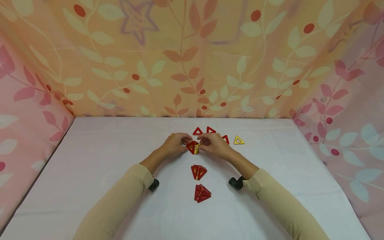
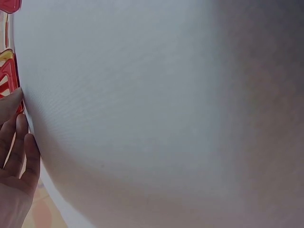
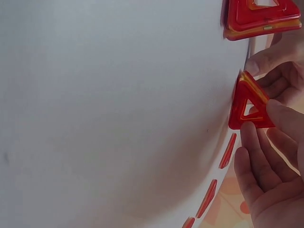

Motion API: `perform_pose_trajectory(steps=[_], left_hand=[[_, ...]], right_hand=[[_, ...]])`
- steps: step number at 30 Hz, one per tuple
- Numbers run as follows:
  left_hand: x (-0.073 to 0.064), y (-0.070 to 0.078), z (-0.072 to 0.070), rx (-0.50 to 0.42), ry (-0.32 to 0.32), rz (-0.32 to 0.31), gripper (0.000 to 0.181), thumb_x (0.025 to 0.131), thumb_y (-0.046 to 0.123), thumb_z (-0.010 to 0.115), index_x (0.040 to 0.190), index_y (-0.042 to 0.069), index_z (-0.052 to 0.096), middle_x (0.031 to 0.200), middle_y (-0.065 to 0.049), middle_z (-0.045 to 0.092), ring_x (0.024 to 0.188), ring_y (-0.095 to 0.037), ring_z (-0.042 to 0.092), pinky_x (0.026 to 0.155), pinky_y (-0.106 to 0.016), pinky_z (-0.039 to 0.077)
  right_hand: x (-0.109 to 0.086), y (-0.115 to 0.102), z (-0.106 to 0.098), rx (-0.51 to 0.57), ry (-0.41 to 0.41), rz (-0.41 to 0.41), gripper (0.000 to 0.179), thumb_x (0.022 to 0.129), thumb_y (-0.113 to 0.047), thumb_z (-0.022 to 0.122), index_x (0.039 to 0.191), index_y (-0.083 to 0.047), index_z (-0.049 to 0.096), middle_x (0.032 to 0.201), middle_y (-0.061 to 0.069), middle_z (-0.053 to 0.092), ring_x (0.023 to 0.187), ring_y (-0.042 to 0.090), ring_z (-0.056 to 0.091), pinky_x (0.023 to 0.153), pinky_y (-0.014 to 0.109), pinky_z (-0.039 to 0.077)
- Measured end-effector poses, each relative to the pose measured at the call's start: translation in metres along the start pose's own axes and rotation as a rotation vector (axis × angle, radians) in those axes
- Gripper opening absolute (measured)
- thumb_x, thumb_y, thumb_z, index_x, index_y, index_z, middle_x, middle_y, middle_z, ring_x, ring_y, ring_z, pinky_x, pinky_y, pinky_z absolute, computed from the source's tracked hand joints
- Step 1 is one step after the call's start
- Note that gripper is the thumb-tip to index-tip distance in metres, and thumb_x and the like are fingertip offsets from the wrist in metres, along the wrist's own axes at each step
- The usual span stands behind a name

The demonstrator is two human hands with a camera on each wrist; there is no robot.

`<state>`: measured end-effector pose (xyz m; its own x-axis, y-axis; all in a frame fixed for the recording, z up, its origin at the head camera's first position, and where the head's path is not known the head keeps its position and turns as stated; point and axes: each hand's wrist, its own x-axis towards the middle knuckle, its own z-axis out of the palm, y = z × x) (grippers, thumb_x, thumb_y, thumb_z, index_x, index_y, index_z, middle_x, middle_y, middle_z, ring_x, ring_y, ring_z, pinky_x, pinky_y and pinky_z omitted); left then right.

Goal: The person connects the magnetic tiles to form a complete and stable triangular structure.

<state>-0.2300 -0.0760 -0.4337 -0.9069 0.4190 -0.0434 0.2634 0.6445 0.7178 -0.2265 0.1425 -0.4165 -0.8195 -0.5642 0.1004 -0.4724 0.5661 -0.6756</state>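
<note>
Both hands meet over a small structure of red and yellow triangular magnetic tiles at the far middle of the table. From its left side, my left hand grips it between thumb and fingers. My right hand pinches it from the right, beside a yellow tile. In the right wrist view, the fingers of the right hand hold a red side of the structure, the left thumb close by. At the left wrist view's edge, the left hand touches a red tile.
Two tile pyramids stand in line nearer the person. Flat red triangles and a yellow triangle lie behind and right of the hands. A patterned curtain borders the white table.
</note>
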Motion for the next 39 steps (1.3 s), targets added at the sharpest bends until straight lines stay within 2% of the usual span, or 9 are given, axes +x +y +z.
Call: perform_pose_trajectory(steps=[20, 24, 29, 39], left_hand=[[0.0016, -0.0024, 0.0004, 0.007, 0.004, 0.02, 0.035, 0.084, 0.002, 0.077, 0.118, 0.007, 0.068, 0.106, -0.003, 0.072, 0.101, -0.019, 0.065, 0.099, -0.038, 0.048], [0.0012, -0.0022, 0.0001, 0.011, 0.003, 0.019, 0.036, 0.085, 0.002, 0.077, 0.119, 0.007, 0.068, 0.107, -0.004, 0.071, 0.102, -0.019, 0.065, 0.098, -0.038, 0.049], [-0.0009, -0.0016, -0.0011, 0.007, 0.001, 0.041, 0.036, 0.084, 0.0, 0.077, 0.119, 0.006, 0.068, 0.108, -0.005, 0.071, 0.102, -0.02, 0.065, 0.098, -0.038, 0.049], [-0.0023, -0.0046, -0.0005, -0.037, 0.011, 0.08, 0.03, 0.087, 0.003, 0.075, 0.116, 0.004, 0.069, 0.106, -0.005, 0.072, 0.102, -0.019, 0.066, 0.098, -0.039, 0.049]], right_hand=[[0.0057, -0.0052, 0.0048, -0.044, -0.002, 0.021, 0.029, 0.088, -0.011, 0.077, 0.115, -0.001, 0.069, 0.095, 0.006, 0.07, 0.086, 0.017, 0.065, 0.081, 0.03, 0.056], [0.0066, -0.0059, 0.0054, -0.038, -0.003, 0.024, 0.031, 0.088, -0.011, 0.076, 0.116, 0.0, 0.068, 0.099, 0.008, 0.07, 0.088, 0.019, 0.067, 0.082, 0.031, 0.056], [0.0068, -0.0067, 0.0066, -0.032, -0.018, 0.036, 0.031, 0.088, -0.01, 0.076, 0.117, 0.0, 0.068, 0.105, 0.01, 0.071, 0.091, 0.021, 0.068, 0.083, 0.032, 0.057], [0.0071, -0.0005, 0.0078, -0.052, -0.047, 0.032, 0.025, 0.091, -0.005, 0.071, 0.116, -0.001, 0.069, 0.105, 0.008, 0.071, 0.091, 0.018, 0.068, 0.084, 0.032, 0.056]])
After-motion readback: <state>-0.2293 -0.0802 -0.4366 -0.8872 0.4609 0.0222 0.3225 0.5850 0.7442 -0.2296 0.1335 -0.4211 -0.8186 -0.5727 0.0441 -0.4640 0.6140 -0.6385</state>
